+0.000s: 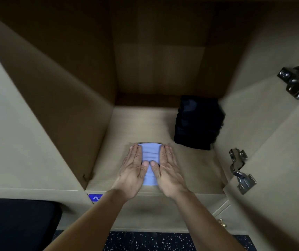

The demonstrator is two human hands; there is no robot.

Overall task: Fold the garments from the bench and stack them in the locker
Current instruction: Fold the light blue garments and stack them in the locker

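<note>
Pressed flat on the locker floor point(190, 169) near its front edge, folded blue garment point(149, 154) with long axis running straight inward, flanked equally by left hand point(132, 171) and right hand point(169, 171), fingers point(135, 152) straight and together, dark stack point(197, 122) back-right, apart.
</note>
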